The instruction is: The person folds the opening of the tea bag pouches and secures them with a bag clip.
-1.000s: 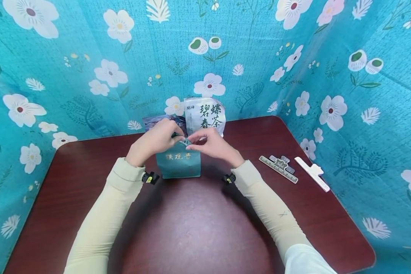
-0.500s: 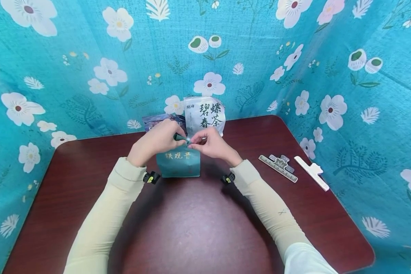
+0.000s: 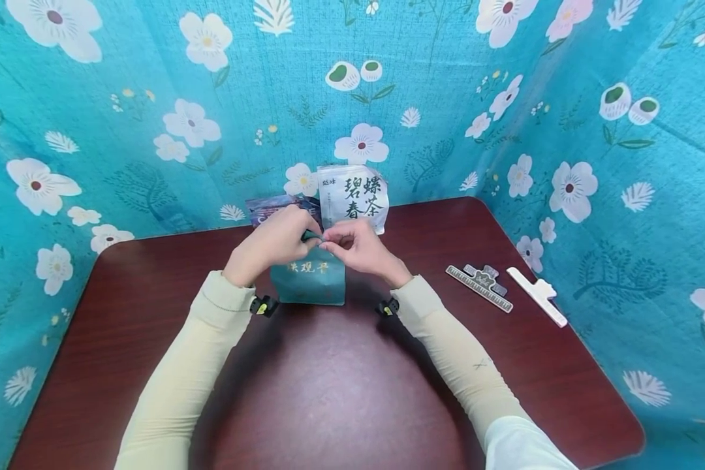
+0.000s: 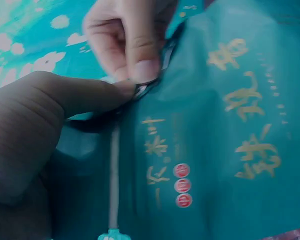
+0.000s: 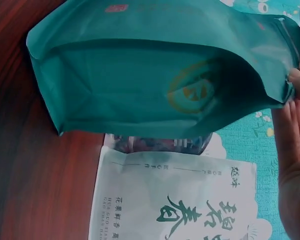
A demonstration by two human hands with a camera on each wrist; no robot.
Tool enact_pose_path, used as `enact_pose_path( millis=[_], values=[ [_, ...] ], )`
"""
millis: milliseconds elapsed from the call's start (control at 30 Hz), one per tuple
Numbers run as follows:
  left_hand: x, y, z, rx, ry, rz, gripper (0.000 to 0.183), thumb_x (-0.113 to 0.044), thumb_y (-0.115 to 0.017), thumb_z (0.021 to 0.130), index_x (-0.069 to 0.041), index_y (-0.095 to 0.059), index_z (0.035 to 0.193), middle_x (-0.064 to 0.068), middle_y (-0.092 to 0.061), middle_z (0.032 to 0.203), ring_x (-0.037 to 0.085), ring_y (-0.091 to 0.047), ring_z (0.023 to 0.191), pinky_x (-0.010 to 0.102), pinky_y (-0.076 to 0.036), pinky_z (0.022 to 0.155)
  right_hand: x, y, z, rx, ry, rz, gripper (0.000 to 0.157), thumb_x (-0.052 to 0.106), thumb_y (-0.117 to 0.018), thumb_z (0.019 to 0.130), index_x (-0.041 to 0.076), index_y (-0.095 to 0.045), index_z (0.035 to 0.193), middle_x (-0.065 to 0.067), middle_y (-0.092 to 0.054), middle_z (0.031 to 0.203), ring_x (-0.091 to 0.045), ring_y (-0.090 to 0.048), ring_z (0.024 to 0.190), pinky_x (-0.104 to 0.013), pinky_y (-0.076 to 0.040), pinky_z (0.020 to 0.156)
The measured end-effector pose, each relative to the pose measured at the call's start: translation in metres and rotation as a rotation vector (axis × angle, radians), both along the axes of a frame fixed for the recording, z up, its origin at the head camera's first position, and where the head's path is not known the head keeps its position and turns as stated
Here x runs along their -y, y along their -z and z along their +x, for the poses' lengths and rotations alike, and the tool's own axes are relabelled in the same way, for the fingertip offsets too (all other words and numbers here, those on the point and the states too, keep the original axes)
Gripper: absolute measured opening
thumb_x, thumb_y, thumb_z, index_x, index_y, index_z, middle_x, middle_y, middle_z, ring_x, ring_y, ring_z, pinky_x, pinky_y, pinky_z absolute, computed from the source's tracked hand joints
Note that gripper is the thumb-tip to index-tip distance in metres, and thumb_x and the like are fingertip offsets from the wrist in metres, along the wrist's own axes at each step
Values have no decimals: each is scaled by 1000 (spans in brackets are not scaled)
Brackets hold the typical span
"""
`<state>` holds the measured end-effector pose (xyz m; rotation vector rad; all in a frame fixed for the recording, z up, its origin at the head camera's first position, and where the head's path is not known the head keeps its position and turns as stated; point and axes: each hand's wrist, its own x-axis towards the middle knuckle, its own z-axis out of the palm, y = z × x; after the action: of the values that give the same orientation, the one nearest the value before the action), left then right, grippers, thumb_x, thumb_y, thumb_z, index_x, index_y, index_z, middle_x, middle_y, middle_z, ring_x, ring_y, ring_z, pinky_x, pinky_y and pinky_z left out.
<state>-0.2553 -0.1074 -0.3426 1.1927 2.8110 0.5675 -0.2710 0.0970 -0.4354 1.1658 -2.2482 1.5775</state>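
Note:
A green tea bag with gold lettering stands upright near the back of the table, its front towards me. My left hand pinches its top edge from the left. From the right, the fingertips of my right hand pinch the same edge, right beside the left ones. In the left wrist view, the left thumb lies along the bag's dark folded rim, meeting the right fingertips. A pale strip runs along the bag there, with a small teal piece at its end. The bag's base and back show in the right wrist view.
Behind the green bag stand a white tea bag with dark lettering and a purple patterned bag, partly hidden by the left hand. A grey ruler-edged clip and a white clip lie at the right. Flowered cloth hangs behind the table.
My fingertips have drawn closer together at the bag's top edge, covering the small shiny part seen between them earlier. The bags and clips stay in place.

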Motion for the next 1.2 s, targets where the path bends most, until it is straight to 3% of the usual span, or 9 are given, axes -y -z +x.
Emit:
enact_pose_path(
  millis=[167, 267, 467, 900, 1033, 1200],
  values=[
    [8, -4, 3, 29, -81, 22, 13, -13, -73, 94, -5, -81, 101, 9, -78, 94, 17, -66, 72, 37, -54, 70, -1, 2, 0, 77, 25, -25, 13, 1, -79, 86, -1, -79, 99, -14, -76, 90, -20, -72, 78, -34, -61, 72],
    [10, -5, 4, 33, -65, 44, 14, -11, -72, 95, -3, -80, 102, 11, -78, 96, 19, -68, 75, 39, -55, 73, -6, 0, 1, 124, 18, 19, 17, 0, -81, 84, -1, -79, 101, -12, -76, 90, -16, -71, 81, -34, -61, 76],
    [9, -1, 5, 8, -39, 66, 11, -8, -73, 94, -4, -81, 99, 9, -78, 93, 17, -66, 71, 37, -55, 72, -8, -6, 0, 85, 14, 122, 10, 7, -80, 88, 5, -78, 97, -5, -75, 85, -14, -70, 78, -30, -60, 75],
    [-1, 1, 5, 1, -66, 54, 12, -8, -72, 94, -2, -80, 102, 12, -78, 98, 21, -72, 82, 37, -57, 76, -21, -1, -5, 91, -30, 130, 13, 4, -79, 87, 3, -79, 100, -5, -76, 88, -13, -72, 80, -31, -61, 75],
    [0, 2, 5, 12, -37, 72, 11, -7, -72, 94, -3, -81, 100, 11, -78, 96, 20, -71, 80, 36, -57, 75, -19, 0, -6, 71, -20, 124, 7, 4, -79, 88, 4, -79, 95, -4, -76, 83, -13, -71, 76, -31, -60, 72],
    [4, 3, 4, -1, -45, 92, 11, -7, -72, 94, -3, -81, 100, 11, -78, 96, 16, -67, 73, 35, -55, 70, -15, -1, -6, 80, 4, 103, 7, 7, -79, 88, 6, -80, 95, -5, -76, 85, -14, -71, 77, -32, -61, 74]
  ],
)
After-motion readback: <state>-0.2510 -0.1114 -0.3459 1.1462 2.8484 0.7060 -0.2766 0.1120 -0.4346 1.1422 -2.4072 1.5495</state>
